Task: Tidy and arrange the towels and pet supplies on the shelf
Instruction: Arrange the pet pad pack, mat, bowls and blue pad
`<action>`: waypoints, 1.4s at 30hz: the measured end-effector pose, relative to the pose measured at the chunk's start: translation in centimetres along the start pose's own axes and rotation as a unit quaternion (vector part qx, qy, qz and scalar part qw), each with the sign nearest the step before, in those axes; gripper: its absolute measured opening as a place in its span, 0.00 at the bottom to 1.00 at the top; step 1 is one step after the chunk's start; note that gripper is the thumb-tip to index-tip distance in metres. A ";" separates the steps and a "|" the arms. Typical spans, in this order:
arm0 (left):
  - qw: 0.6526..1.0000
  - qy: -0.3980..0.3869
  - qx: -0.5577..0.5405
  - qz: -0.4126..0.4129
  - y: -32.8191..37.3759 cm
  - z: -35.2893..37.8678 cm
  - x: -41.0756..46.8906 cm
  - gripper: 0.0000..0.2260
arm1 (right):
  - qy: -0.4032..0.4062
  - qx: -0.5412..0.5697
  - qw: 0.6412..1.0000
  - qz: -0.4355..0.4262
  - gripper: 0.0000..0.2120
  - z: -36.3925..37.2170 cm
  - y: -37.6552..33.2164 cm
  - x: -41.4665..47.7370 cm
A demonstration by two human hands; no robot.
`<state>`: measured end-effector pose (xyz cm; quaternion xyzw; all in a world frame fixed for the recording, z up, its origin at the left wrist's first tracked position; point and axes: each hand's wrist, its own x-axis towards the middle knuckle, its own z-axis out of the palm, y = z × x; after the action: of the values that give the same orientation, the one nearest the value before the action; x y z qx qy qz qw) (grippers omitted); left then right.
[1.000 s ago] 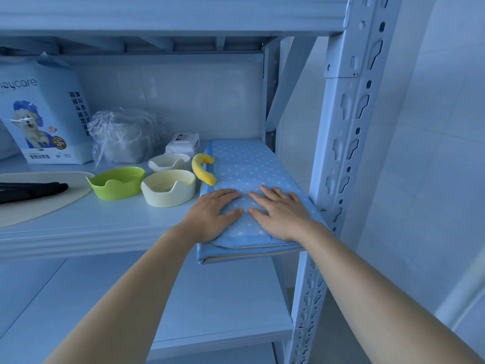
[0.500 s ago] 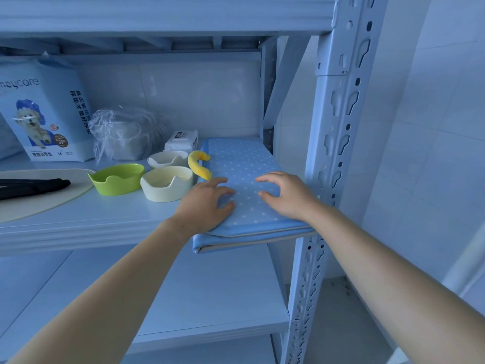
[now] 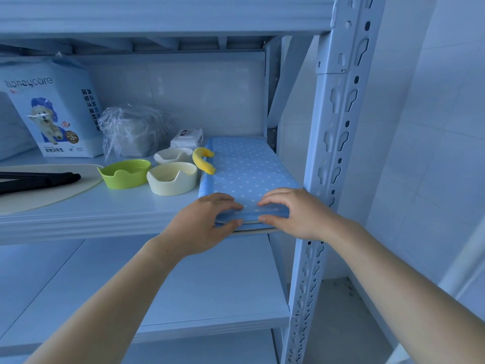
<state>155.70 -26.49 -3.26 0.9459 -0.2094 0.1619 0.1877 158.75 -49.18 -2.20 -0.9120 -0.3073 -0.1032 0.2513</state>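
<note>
In the head view, the folded light-blue, white-dotted fabric pad (image 3: 246, 172) lay at the right end of the pale metal shelf (image 3: 78, 214), right of centre in the frame, with its near edge overhanging the shelf's front lip and its right side close against the perforated upright post (image 3: 330, 158). The left hand (image 3: 207, 222) and the right hand (image 3: 294, 211) were both clamped on that near edge, fingers curled over the top and thumbs tucked under the upper layer, the two hands close together but not touching. The step looked like squaring the pad and seating it on the shelf. To do it well, both hands would need to push evenly so the layers stayed stacked instead of sliding apart. The push should run straight back along the post, since drifting left would nudge the curved yellow plush toy (image 3: 202, 160) lying against the pad's left edge. Beyond the toy stood the cream ceramic bowl (image 3: 172, 178). The lime-green plastic bowl (image 3: 124, 173) sat farther left, and the blue-and-white pet-pad package printed with a dog (image 3: 52, 114) stood at the upper left, both well apart from the pad and apparently safe from the push.
</note>
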 end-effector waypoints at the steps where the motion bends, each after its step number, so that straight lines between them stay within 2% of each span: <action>1: 1.000 -0.005 0.001 -0.001 0.1 0.0 -0.1 0.23 | -0.009 -0.007 1.000 0.003 0.21 -0.1 -0.2 -0.2; 5: 1.000 -0.014 0.010 -0.001 -0.1 0.0 -0.3 0.29 | -0.045 -0.040 0.998 0.015 0.29 0.1 -0.2 -0.4; 9: 0.999 -0.025 0.021 -0.004 -0.4 0.3 0.0 0.23 | -0.047 -0.047 0.997 0.034 0.33 0.8 0.5 -0.2; 24: 1.000 -0.010 -0.012 0.013 -1.1 0.9 0.4 0.21 | -0.032 -0.033 0.998 0.037 0.30 0.7 0.1 0.5; 31: 0.999 0.029 -0.025 -0.017 -2.2 -0.9 -0.1 0.19 | 0.012 -0.003 1.000 0.004 0.20 0.8 -2.1 2.9; 42: 0.992 0.099 -0.013 -0.073 -7.7 -4.8 -1.3 0.15 | 0.014 0.023 0.998 -0.062 0.16 3.5 -7.5 9.5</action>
<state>156.95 -17.57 -1.77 0.9353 -0.1225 0.2382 0.2314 161.78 -37.45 1.03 -0.8838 -0.3618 -0.1243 0.2694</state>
